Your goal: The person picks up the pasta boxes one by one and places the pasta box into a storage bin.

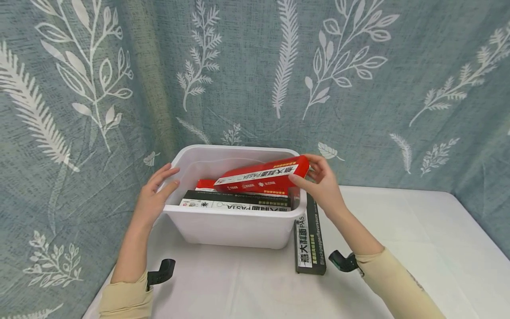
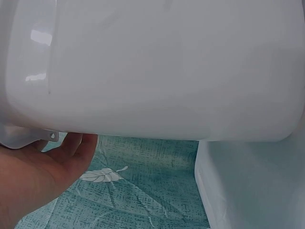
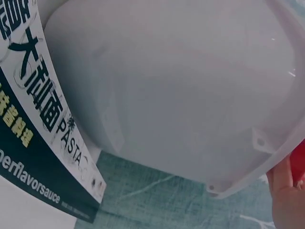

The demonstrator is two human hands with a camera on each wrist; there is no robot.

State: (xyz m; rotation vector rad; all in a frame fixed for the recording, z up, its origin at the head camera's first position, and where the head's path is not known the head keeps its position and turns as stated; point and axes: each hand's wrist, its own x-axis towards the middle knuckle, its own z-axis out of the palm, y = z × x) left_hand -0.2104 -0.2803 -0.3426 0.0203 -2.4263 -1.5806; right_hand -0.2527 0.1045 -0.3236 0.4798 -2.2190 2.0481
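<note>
A white plastic bin [image 1: 235, 228] stands on the table with pasta boxes inside. My right hand [image 1: 323, 184] is at its right rim, holding the end of a red pasta box [image 1: 259, 175] between thumb and fingers. That box lies tilted, its right end raised to rim height. Beneath it, another red box [image 1: 205, 183] and a black pasta box [image 1: 239, 198] lie lengthwise in the bin. My left hand [image 1: 153, 195] rests at the left rim with its fingers fairly straight. In the left wrist view, the bin wall [image 2: 157, 67] partly hides that hand's fingers.
A black pasta box [image 1: 310, 241] lies on the table along the bin's right side, close to the wall. White cloth covers the table [image 1: 402, 248]. A green leaf-patterned curtain [image 1: 247, 75] hangs directly behind the bin and along the left.
</note>
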